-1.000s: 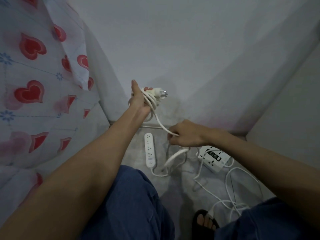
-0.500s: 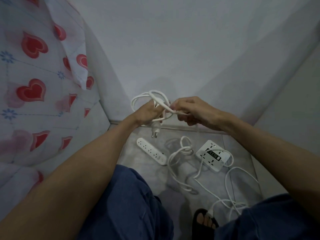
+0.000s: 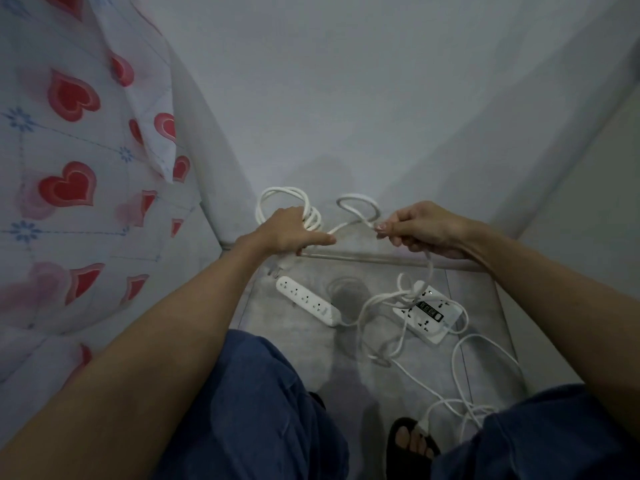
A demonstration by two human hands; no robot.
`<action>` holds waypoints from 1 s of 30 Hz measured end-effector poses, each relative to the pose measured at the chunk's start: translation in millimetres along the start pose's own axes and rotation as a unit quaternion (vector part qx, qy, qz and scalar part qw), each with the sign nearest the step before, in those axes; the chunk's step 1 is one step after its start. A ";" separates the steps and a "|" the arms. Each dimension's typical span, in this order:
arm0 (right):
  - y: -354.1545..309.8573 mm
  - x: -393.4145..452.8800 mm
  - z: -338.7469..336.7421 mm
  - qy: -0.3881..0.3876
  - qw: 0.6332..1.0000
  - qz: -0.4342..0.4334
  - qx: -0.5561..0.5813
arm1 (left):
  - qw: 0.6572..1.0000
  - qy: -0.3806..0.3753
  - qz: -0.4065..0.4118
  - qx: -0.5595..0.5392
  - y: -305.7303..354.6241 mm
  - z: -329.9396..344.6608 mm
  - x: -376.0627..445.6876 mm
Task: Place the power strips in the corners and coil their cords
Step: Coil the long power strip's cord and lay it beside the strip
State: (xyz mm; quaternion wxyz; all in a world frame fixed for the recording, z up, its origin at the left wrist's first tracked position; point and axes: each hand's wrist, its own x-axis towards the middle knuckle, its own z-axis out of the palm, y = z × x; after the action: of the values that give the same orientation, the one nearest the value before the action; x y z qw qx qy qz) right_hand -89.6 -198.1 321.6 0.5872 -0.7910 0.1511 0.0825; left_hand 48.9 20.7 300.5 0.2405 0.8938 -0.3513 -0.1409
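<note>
My left hand grips several loops of white cord above the floor, with the plug hanging just below it. My right hand pinches the same cord a little to the right, and a small loop stands up between the two hands. From the right hand the cord drops in a tangle to a long white power strip lying on the grey floor. A square white power strip with a dark display lies to its right, and its own cord sprawls loose toward my foot.
A heart-patterned cloth hangs close on the left. White walls meet in a corner just behind the hands. My blue-trousered knees and a sandalled foot fill the bottom of the view.
My hands have moved apart, pulling out a stretch of cord with a new loop between them. The long power strip has been dragged and turned on the floor since a second ago.
</note>
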 end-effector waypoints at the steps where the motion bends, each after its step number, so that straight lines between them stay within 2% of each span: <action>1: 0.4 -0.6 -1.5 -0.025 1.000 -0.001 -0.005 | 0.999 0.034 -0.021 0.029 -4.4 -0.2 -0.4; 3: -0.4 -1.9 -5.0 -0.068 0.997 -0.018 0.014 | 0.994 0.076 -0.061 0.054 -15.5 1.3 1.2; 5: -4.3 -3.5 -9.2 -0.086 0.993 -0.048 0.069 | 0.991 0.063 -0.101 0.059 -30.3 4.0 3.5; 9: 0.8 -4.5 -30.6 0.004 0.970 -0.053 0.237 | 0.982 0.013 -0.186 -0.008 -61.9 9.8 -1.8; 11: 11.5 -6.8 -37.0 0.054 0.977 -0.046 0.200 | 0.980 0.010 -0.198 0.011 -68.5 8.9 -5.1; 13: 19.5 -7.7 -34.7 0.082 0.993 -0.037 0.077 | 0.981 0.018 -0.193 0.027 -69.3 6.2 -5.3; 15: 20.7 -5.4 -29.7 0.101 0.994 -0.049 -0.016 | 0.983 0.031 -0.176 0.028 -63.8 3.2 -2.7; 19: 12.3 -2.5 -11.0 0.049 0.997 -0.045 -0.030 | 0.989 0.060 -0.134 0.033 -38.9 -0.6 5.2; 21: 6.7 -2.7 -1.9 0.034 0.995 -0.078 -0.048 | 0.989 0.075 -0.109 0.070 -27.4 -0.1 8.3; 23: -0.8 0.6 0.1 0.095 0.983 -0.136 -0.084 | 0.990 0.077 -0.093 0.079 -25.6 1.6 8.9; 26: -3.9 11.1 -12.5 0.281 0.939 -0.164 -0.110 | 0.997 0.018 -0.067 0.045 -24.8 -0.1 0.9; 28: 5.1 15.4 -23.8 0.343 0.917 -0.152 -0.134 | 0.996 -0.055 -0.049 -0.046 -12.7 -1.4 -6.7; 30: 19.1 16.3 -35.6 0.359 0.912 -0.118 -0.160 | 0.977 -0.130 -0.031 -0.169 6.5 -5.4 -14.3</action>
State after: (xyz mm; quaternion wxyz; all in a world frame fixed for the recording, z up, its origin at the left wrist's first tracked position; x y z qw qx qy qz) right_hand -82.4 -239.3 309.9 0.3648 -0.8625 0.2423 -0.2536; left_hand 37.4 28.2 309.6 0.3360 0.8248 -0.3226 -0.3206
